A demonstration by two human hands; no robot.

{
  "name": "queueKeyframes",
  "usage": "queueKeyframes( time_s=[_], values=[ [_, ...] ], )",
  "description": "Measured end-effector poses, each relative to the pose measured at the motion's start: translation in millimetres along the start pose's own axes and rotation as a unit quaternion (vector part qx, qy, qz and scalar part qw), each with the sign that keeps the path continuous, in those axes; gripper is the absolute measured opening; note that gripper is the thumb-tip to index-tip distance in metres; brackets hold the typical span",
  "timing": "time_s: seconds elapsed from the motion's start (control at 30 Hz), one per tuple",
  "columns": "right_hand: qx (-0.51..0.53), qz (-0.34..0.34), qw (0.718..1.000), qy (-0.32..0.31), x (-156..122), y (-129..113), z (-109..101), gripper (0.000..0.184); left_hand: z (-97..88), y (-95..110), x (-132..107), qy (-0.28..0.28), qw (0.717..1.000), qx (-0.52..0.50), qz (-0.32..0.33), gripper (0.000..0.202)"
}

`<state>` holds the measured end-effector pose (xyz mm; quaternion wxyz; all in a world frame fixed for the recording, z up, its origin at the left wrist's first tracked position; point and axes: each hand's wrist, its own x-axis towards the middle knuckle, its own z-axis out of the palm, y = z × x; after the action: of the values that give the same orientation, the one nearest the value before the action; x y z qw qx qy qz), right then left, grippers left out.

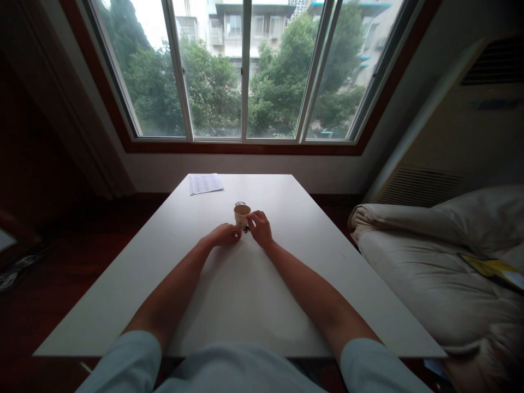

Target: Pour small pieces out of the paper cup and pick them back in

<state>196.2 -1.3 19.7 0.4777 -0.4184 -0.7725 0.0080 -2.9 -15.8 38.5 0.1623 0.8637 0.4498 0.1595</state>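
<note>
A small pale paper cup (pixel 242 217) stands upright on the white table (pixel 254 305), a little beyond the middle. My right hand (pixel 260 226) is at the cup's right side, fingers bent and pinched against its wall just under the rim. Close to the cup's lower left, my left hand (pixel 227 233) has thumb and forefinger curled together in a loop; what they pinch, if anything, is too small to see. Small dark bits (pixel 245 230) show between the hands at the cup's foot. Just behind the cup lies a thin dark curved thing (pixel 240 203), mostly hidden.
Printed papers (pixel 206 183) lie near the table's far left corner. A wide window (pixel 245 82) is beyond the table. To the right stands a light padded sofa (pixel 426 273) with a yellow and black item (pixel 491 268) on it. Cables (pixel 16 270) lie on the floor at left.
</note>
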Motion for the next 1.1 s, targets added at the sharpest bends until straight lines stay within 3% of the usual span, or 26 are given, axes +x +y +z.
queueKeyframes(
  time_s=[0.3,0.57,0.87,1.1],
  values=[
    [0.018,0.001,0.999,0.043,1.9,4.2,-0.9,0.032,5.1,-10.1,3.4,0.048,0.998,0.031,-0.027,0.016],
    [0.004,-0.004,1.0,0.013,3.1,1.2,-0.5,0.041,8.2,-11.6,5.0,0.047,0.997,0.042,-0.048,0.014],
    [0.01,0.034,0.997,0.067,1.5,15.2,-0.2,0.031,11.1,-19.5,7.0,0.052,0.997,0.053,-0.013,0.019],
    [0.04,0.038,0.995,0.088,0.3,21.7,7.1,0.027,5.4,-9.5,4.4,0.096,0.994,0.047,0.012,0.017]
  ],
)
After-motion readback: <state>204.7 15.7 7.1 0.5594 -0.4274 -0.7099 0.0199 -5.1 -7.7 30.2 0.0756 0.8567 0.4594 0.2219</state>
